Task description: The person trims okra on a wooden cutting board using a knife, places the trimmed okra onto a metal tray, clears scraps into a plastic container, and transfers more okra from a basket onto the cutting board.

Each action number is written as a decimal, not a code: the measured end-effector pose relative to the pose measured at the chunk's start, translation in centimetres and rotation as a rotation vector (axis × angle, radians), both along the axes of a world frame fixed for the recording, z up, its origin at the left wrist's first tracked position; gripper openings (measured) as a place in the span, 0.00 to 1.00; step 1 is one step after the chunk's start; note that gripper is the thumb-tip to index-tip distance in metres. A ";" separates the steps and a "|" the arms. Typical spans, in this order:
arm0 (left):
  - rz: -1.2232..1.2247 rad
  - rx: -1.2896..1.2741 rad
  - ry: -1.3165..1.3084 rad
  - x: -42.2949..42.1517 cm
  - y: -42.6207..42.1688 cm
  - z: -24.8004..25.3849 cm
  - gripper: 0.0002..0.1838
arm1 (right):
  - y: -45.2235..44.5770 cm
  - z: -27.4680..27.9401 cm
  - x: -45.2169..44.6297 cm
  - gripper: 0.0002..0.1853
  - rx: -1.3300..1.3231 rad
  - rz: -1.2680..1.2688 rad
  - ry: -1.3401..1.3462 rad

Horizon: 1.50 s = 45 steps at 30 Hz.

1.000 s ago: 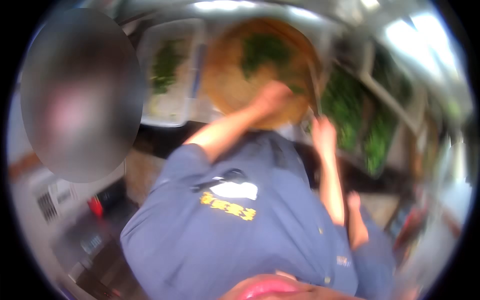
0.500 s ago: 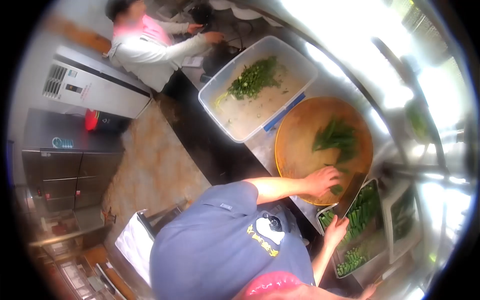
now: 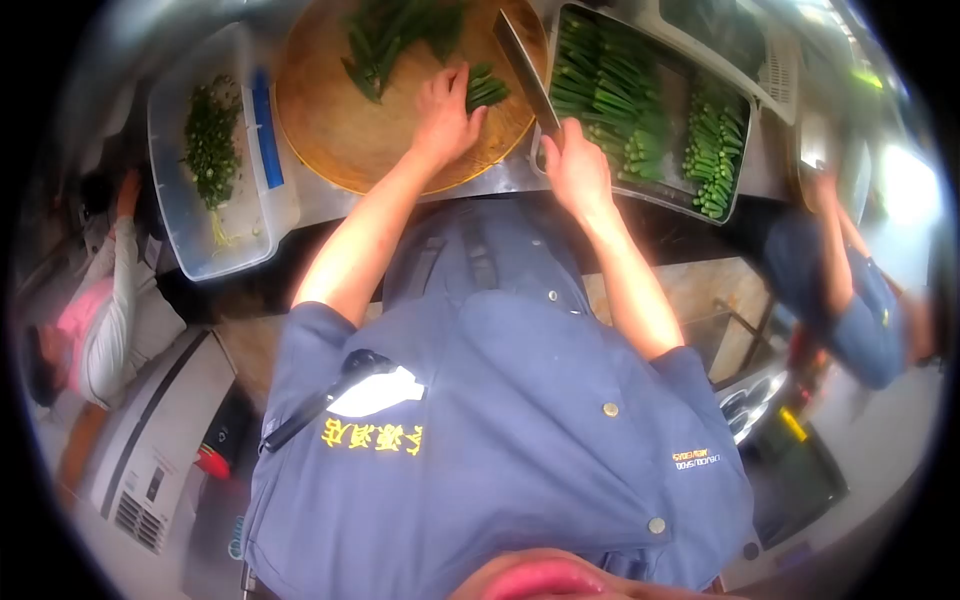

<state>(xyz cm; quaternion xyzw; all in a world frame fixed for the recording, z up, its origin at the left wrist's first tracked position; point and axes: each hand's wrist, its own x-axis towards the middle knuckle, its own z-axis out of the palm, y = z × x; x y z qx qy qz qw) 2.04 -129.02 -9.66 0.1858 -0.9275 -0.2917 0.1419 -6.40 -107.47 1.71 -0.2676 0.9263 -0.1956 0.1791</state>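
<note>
My left hand (image 3: pixel 446 118) rests on the round wooden chopping board (image 3: pixel 315 110), its thumb and fingers around one end of a small bunch of okra (image 3: pixel 486 88). In my right hand (image 3: pixel 580 170) is the handle of a cleaver (image 3: pixel 526 72), its blade pointing up and left over the board's right edge, apart from the bunch. A looser pile of green pods (image 3: pixel 385 45) lies further back on the board. To the right, a metal tray (image 3: pixel 676 120) holds okra in rows, with a stack of shorter-looking pieces on its right side.
A clear plastic tub (image 3: pixel 165 190) with chopped greens (image 3: pixel 212 140) stands left of the board, a blue strip (image 3: pixel 267 130) between them. A white basket (image 3: pixel 775 75) sits behind the tray. One person (image 3: pixel 110 310) works at far left, another (image 3: pixel 840 280) at far right.
My view has swung round, so the board now appears at the top, with the tub left and the tray right. The cleaver stays in my right hand near the board's edge.
</note>
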 end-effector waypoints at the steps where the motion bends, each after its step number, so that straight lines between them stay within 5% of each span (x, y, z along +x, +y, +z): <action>1: -0.009 0.007 -0.011 0.0 -0.1 -0.2 0.45 | 0.2 -0.7 -0.2 0.18 -0.005 -0.009 -0.005; 8: 0.034 -0.068 -0.036 0.4 0.6 0.9 0.40 | -0.3 0.2 1.8 0.15 0.029 0.124 -0.002; 10: 0.064 0.008 0.243 1.3 -0.5 1.0 0.25 | 0.0 0.2 2.2 0.15 0.012 0.103 -0.014; 14: 0.038 0.107 0.282 1.7 -2.9 -0.4 0.07 | 0.2 0.5 2.7 0.16 0.035 0.068 -0.046; 24: 0.049 0.186 0.194 -1.7 -6.2 -0.1 0.09 | 0.9 -0.1 2.9 0.18 -0.031 -0.035 -0.049; 27: 0.096 -0.113 0.257 -5.0 -8.3 0.7 0.14 | 1.2 -0.9 2.5 0.17 -0.033 -0.035 -0.066; 29: -0.029 -0.258 -0.042 -6.2 -9.1 2.0 0.19 | 1.1 -1.0 2.4 0.16 -0.023 -0.029 -0.057; 34: -0.012 -0.264 0.052 -4.5 -9.1 5.0 0.12 | 1.0 -0.1 2.2 0.15 -0.008 -0.047 -0.077; 37: 0.035 -0.095 0.283 -0.1 -8.0 8.6 0.11 | 1.1 -0.6 2.1 0.15 -0.021 -0.057 -0.089; 40: -0.215 0.089 0.022 2.9 -5.2 11.4 0.12 | 1.1 -1.1 2.3 0.16 -0.005 -0.062 -0.084; 43: -0.377 0.023 -0.194 2.5 -0.7 8.3 0.12 | 1.2 -1.6 2.4 0.16 -0.023 -0.053 -0.082; 45: -0.355 -0.110 -0.027 1.5 0.2 5.3 0.15 | 1.4 -1.7 2.4 0.16 -0.020 -0.037 -0.075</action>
